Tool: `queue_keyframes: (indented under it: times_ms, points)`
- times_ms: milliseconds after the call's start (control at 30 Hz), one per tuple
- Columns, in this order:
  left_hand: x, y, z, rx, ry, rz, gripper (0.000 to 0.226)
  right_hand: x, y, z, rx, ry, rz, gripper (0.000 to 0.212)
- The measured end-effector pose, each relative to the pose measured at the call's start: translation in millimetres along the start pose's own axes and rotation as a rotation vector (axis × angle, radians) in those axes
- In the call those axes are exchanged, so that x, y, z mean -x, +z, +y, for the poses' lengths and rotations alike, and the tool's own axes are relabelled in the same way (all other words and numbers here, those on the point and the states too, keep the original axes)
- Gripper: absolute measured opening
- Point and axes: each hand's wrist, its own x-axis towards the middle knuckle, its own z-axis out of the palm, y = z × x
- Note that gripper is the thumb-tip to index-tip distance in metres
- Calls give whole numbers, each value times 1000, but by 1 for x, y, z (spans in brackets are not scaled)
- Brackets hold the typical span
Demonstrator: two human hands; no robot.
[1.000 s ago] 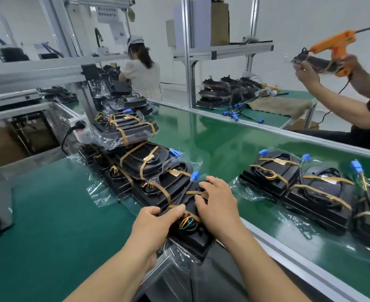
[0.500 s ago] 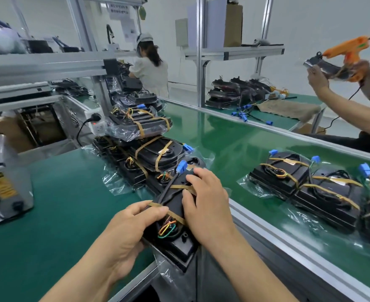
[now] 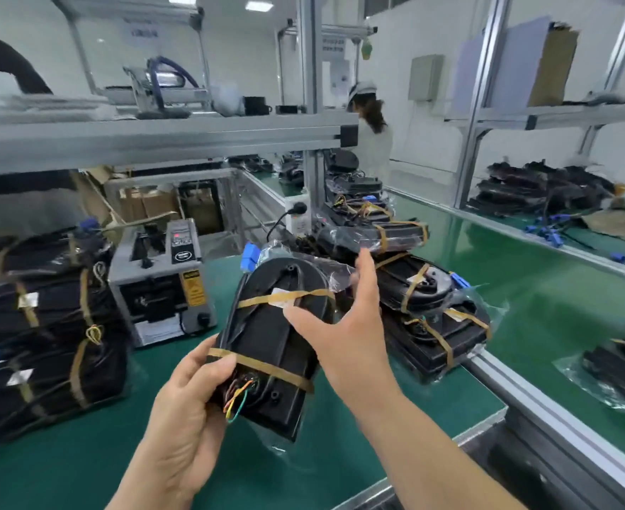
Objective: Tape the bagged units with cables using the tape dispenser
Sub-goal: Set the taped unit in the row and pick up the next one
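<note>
From the head camera, the left hand (image 3: 189, 406) grips the near end of a bagged unit (image 3: 274, 347), fingers curled round its edge and thumb lying on the lower tape band (image 3: 263, 366). The unit is held tilted above the green mat (image 3: 64, 454), just in front of the tape dispenser (image 3: 163, 285). The right hand (image 3: 344, 325) is spread wide and holds nothing. Its thumb lies at the unit's right edge by the upper tape band (image 3: 285, 298), though whether it actually touches is hard to tell.

The black cable (image 3: 235, 311) runs up the unit's left side under both bands to a blue plug (image 3: 249, 256), so this piece looks finished — two strips on, nothing loose except the coloured wires (image 3: 239, 395) at the bottom. A stack of units (image 3: 42, 325) to the left and a row of units (image 3: 432, 325) to the right both show tape bands too.

What remains, by my reading, is to set this one down — probably with the other taped units. I can't make out any untaped unit; the blurred bag (image 3: 616, 366) on the belt at far right is unclear.
</note>
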Motion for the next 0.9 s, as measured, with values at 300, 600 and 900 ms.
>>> queue_keyframes:
  times_ms: [300, 600, 900]
  points:
    - [-4, -70, 19, -139, 76, 66, 79, -15, 70, 29, -463, 350, -636, 51]
    - [-9, -86, 83, -720, 497, 372, 46, -24, 82, 36, -65, 35, -680, 60]
    - [-26, -57, 128, -1357, 880, -58, 38, -31, 82, 32, 17, -63, -847, 68]
